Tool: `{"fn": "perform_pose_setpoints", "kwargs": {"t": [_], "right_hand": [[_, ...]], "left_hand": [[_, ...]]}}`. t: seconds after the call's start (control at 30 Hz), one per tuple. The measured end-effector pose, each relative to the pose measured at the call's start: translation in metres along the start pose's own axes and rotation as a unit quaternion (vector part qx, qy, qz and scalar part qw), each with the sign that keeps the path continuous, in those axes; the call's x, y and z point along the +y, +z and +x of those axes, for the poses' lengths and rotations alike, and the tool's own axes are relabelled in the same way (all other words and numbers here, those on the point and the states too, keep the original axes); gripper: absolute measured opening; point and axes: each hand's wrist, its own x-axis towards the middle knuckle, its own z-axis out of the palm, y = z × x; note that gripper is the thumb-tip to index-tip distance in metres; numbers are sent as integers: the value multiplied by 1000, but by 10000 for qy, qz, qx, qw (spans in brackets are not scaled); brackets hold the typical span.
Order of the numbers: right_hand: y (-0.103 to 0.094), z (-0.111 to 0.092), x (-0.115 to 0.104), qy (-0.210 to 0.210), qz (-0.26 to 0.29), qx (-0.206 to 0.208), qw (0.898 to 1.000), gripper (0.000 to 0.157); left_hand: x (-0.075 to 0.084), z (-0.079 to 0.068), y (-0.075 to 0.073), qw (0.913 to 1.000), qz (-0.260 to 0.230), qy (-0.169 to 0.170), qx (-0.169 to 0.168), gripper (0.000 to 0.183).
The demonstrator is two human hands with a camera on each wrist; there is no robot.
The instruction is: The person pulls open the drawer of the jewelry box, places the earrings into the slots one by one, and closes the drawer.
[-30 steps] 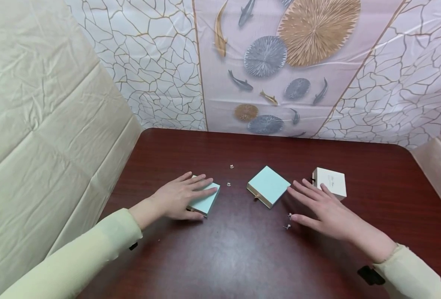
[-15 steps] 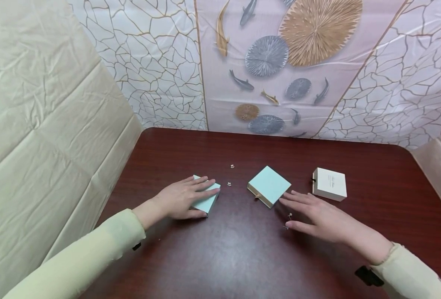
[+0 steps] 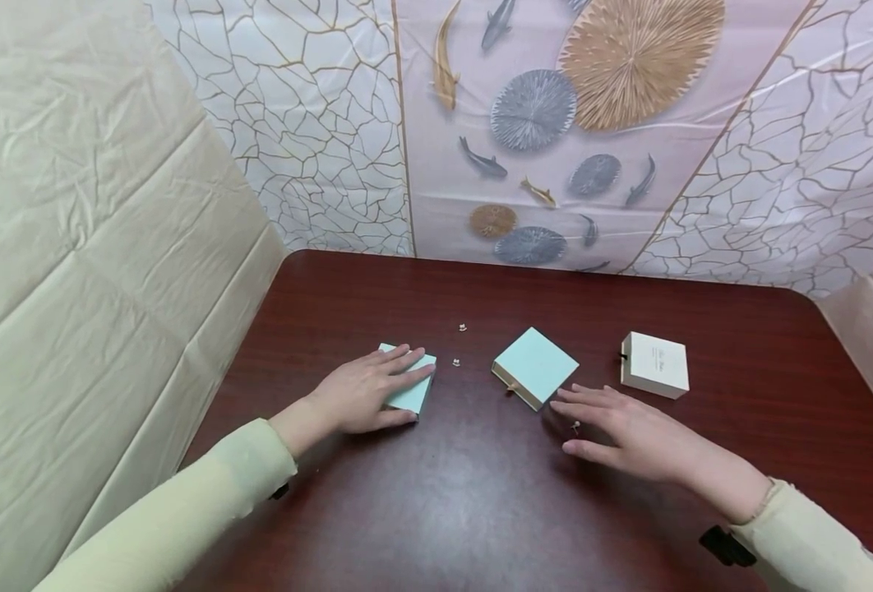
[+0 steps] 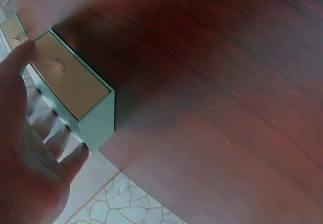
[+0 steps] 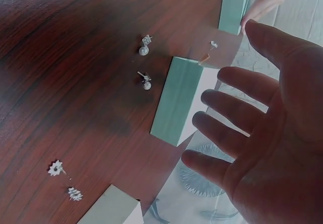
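My left hand [image 3: 366, 393] lies over a small mint-green drawer box [image 3: 408, 399], fingers stretched across its lid and thumb at its front edge. In the left wrist view, the gold drawer front [image 4: 70, 77] shows a short ribbon pull. My right hand [image 3: 629, 427] is held with fingers extended beside a second mint-green box [image 3: 535, 367]. Near that hand lie a pearl earring [image 5: 145, 46] and a matching pearl earring [image 5: 146, 82]. Two flower-shaped stud earrings [image 5: 56, 168] lie farther off in the right wrist view; the right hand hides them in the head view.
A white drawer box [image 3: 655, 364] with printed lettering stands at the right. Between the mint boxes, two tiny silvery earrings [image 3: 456, 363] lie on the dark red wooden table [image 3: 422, 510]. A patterned cloth [image 3: 333, 123] hangs behind the table.
My right hand has shifted left from the white box, over the pearl earrings. The left mint-green box has turned slightly under my left hand.
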Motion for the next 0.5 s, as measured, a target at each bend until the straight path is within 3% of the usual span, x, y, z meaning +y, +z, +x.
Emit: {"fn": "perform_pose_setpoints", "kwargs": {"t": [0.27, 0.5], "right_hand": [[-3, 8, -6, -103, 48, -204, 9997, 49], [-5, 14, -10, -137, 61, -379, 9992, 48]], "left_hand": [[12, 4, 3, 9960, 179, -875, 89, 74], [27, 13, 5, 9834, 225, -1783, 244, 73]]}}
